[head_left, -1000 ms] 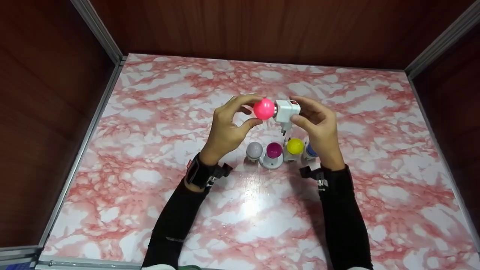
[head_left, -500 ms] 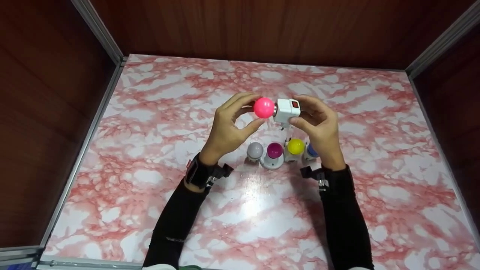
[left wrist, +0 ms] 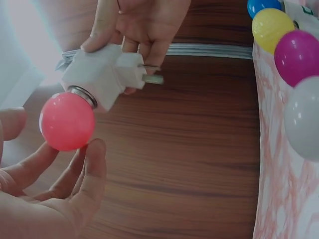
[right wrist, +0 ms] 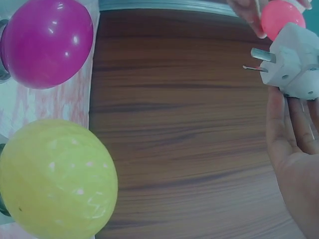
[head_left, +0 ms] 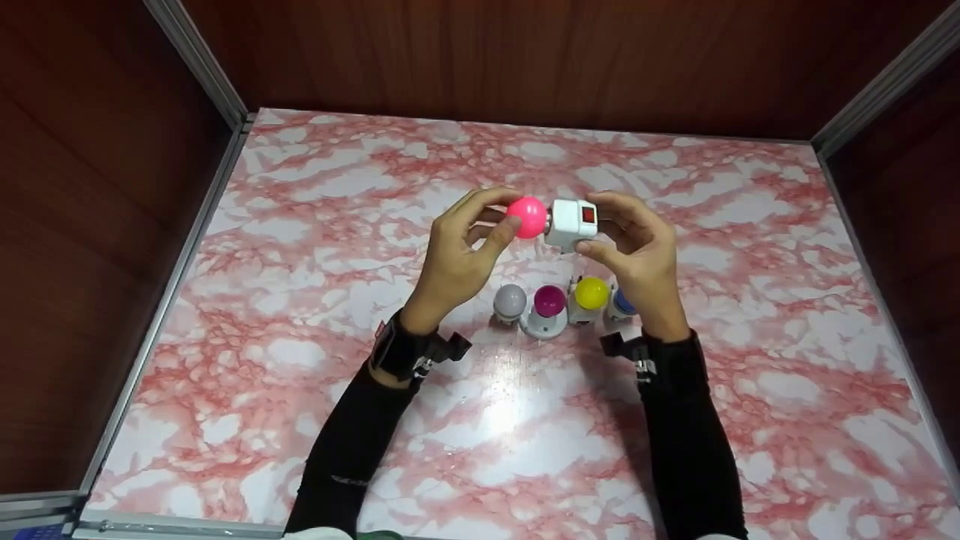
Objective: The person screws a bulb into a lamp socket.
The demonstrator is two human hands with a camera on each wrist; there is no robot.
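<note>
A pink light bulb [head_left: 529,216] sits in the metal collar of a white plug-in lamp holder [head_left: 568,223] with a red switch [head_left: 589,215]. Both are held above the table. My left hand [head_left: 454,259] has its fingers curled about the bulb's left side; in the left wrist view the thumb [left wrist: 11,123] appears slightly apart from the bulb. With thumb and fingers, my right hand [head_left: 646,255] grips the lamp holder at its right end. The holder's metal prongs [right wrist: 263,55] show in the right wrist view. Some right fingers are hidden behind the holder.
Below the hands stand a grey-white bulb [head_left: 510,301], a magenta bulb [head_left: 550,301] on a round base, a yellow bulb [head_left: 592,292] and a blue bulb [head_left: 623,301] partly behind the right wrist. Brown wooden panels [head_left: 525,60] border the marbled table [head_left: 300,420].
The lamp holder has rolled so its red switch faces the head camera and its prongs have dropped from that view. My left thumb has come up over the bulb's edge.
</note>
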